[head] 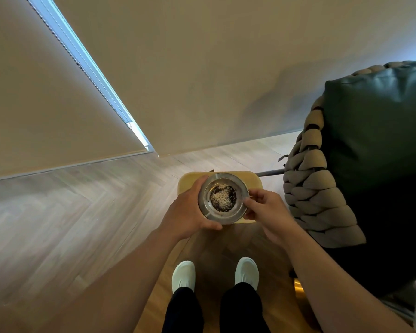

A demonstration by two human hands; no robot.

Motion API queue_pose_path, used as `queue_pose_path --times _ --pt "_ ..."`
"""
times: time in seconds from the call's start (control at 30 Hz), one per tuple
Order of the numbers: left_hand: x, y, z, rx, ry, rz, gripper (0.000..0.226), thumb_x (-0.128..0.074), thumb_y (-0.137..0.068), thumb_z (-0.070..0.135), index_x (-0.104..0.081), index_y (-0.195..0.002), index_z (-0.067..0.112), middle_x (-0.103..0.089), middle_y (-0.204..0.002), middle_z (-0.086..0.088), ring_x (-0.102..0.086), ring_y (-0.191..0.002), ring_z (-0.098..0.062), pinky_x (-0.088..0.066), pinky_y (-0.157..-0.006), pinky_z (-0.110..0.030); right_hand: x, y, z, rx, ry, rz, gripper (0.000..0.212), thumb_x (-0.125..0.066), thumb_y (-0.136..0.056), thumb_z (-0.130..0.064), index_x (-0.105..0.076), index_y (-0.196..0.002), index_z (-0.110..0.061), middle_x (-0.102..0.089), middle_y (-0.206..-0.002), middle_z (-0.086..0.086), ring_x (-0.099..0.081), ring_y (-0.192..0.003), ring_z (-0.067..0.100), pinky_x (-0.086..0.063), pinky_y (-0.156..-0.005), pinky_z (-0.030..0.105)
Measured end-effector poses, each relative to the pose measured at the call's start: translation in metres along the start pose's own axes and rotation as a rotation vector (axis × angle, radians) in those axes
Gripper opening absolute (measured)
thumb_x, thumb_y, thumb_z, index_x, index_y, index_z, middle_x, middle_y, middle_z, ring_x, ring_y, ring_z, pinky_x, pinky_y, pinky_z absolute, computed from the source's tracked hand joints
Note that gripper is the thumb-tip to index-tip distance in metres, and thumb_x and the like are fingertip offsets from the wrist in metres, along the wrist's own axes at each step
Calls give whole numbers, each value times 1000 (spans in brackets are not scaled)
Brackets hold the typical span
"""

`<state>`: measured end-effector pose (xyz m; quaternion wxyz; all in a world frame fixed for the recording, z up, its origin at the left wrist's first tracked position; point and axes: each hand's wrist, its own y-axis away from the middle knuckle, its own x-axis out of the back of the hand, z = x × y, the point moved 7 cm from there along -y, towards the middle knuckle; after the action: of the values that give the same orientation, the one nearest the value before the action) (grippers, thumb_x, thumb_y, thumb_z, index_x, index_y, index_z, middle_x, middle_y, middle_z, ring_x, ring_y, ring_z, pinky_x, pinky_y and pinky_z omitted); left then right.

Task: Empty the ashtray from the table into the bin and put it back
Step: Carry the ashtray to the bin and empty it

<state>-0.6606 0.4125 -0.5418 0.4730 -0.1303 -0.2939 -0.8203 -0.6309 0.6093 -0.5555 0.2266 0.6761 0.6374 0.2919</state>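
Observation:
A round metal ashtray (240, 188) with dark ash and pale crumbs in its middle is held level in front of me. My left hand (187, 210) cups its left side and underside. My right hand (265, 210) pinches its right rim with thumb and fingers. Directly beneath the ashtray stands a yellow rounded-rectangular bin (255, 181) on the wooden floor, its opening mostly hidden by the ashtray and my hands.
A dark green cushioned chair (375, 145) with a thick braided beige frame stands close on the right. A beige wall and a roller blind with a bead chain (82, 66) lie ahead. My feet in white shoes (183, 275) stand behind the bin.

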Motion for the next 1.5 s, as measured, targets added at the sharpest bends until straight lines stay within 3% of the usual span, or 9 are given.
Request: queue_pose_path --times 0.17,0.4,0.47,0.63,0.77,0.93,1.17,1.33,1.5 --pt "-8 -22 -16 -13 -18 23 112 -84 -41 65 -17 -130 69 -47 -113 44 -56 -110 -1 -54 -91 -32 0 -32 23 -65 -81 11 16 -64 -92 -5 -70 -107 -5 -74 -95 14 -72 -85 25 -59 -75 34" --pt "-17 -37 -31 0 -89 24 115 -80 -41 68 -8 -132 72 -43 -121 35 -50 -114 -3 -53 -88 -34 1 -54 38 -170 -114 52 7 -69 -88 -1 -69 -93 -6 -76 -79 13 -76 -69 26 -62 -63 38" --pt "-18 -39 -32 12 -127 17 116 -79 -42 68 -11 -136 67 -44 -130 21 -46 -117 -6 -53 -91 -40 2 -56 41 -197 -126 61 7 -70 -87 1 -69 -91 -4 -76 -76 13 -76 -68 27 -61 -59 36" --pt "-2 -39 -30 -29 -367 72 128 -76 -49 76 -19 -153 27 -32 -149 2 -31 -135 -19 -41 -108 -40 11 -57 45 -220 -114 87 7 -68 -87 4 -66 -92 -1 -73 -81 19 -74 -62 25 -60 -55 35" --pt "5 -42 -41 -29 -581 24 132 -74 -55 78 -10 -156 23 -9 -165 -3 -11 -151 -26 -23 -119 -46 20 -59 47 -211 -79 105 7 -67 -89 3 -67 -92 -3 -73 -85 19 -73 -65 26 -61 -59 37" --pt "-1 -49 -66 21 -756 -97 151 -75 -50 81 12 -156 18 13 -166 -8 10 -153 -27 -1 -121 -40 20 -61 47 -189 -49 125 7 -66 -90 2 -67 -90 -4 -73 -86 20 -73 -66 27 -62 -60 37" --pt "-11 -54 -73 54 -839 -117 154 -81 -50 74 15 -155 15 9 -166 -10 6 -153 -31 -4 -122 -42 23 -63 40 -124 4 184 11 -65 -91 0 -66 -86 -10 -72 -86 16 -73 -68 26 -61 -56 31" --pt "-10 -58 -71 79 -879 -119 152 -83 -51 72 10 -155 13 3 -166 -10 2 -153 -32 -9 -122 -43 26 -65 35 -90 49 230 16 -66 -91 -2 -66 -82 -15 -72 -86 13 -74 -73 26 -64 -68 39" --pt "-11 -60 -71 85 -887 -134 154 -85 -50 69 11 -155 10 3 -166 -11 2 -153 -33 -10 -122 -43 30 -68 29 1 128 303 19 -68 -89 -2 -65 -79 -18 -72 -88 14 -73 -74 26 -63 -68 38"
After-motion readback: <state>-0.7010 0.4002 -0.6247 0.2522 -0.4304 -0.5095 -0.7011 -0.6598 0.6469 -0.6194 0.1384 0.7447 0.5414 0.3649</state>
